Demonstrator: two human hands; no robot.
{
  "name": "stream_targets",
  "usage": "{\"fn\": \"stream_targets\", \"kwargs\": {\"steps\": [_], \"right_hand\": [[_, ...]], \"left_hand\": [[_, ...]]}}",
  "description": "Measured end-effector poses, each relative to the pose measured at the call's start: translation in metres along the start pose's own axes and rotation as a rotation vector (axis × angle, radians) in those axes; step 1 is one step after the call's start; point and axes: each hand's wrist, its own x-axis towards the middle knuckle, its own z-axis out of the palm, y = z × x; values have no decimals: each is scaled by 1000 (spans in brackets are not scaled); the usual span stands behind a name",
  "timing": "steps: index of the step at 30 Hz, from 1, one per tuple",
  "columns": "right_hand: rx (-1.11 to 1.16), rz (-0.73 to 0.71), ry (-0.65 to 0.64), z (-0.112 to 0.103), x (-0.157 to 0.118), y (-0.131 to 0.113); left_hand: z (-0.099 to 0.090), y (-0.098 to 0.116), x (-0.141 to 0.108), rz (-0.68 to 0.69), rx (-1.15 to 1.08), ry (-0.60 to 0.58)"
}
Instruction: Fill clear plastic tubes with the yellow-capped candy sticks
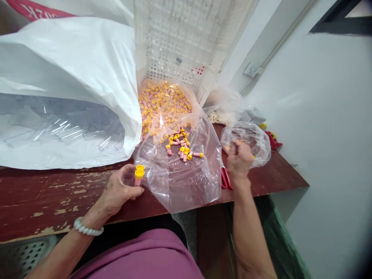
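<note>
Left fingers [135, 192] clamped on yellow-capped vials [138, 181]; right fingers [242, 149] curled at clear bag [263, 145], cannot tell grip. Chipped red table [35, 193]; white crate [186, 38] behind, white wall [328, 116] at right.

Vials [184, 150] in a bag [192, 186] lie between a sack [87, 58] and, apparently, scissors [223, 179].
</note>
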Motion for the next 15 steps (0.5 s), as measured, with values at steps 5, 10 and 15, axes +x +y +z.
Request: {"fn": "stream_targets", "kwargs": {"steps": [5,10,15], "right_hand": [[-147,243,39,-2,63,74],[80,-14,-121,22,33,11],[6,-167,-670,60,-24,-45]], "left_hand": [[4,2,-2,-7,-24,7],[4,-1,-1,21,-7,-52],[-2,-5,1,21,27,-21]]}}
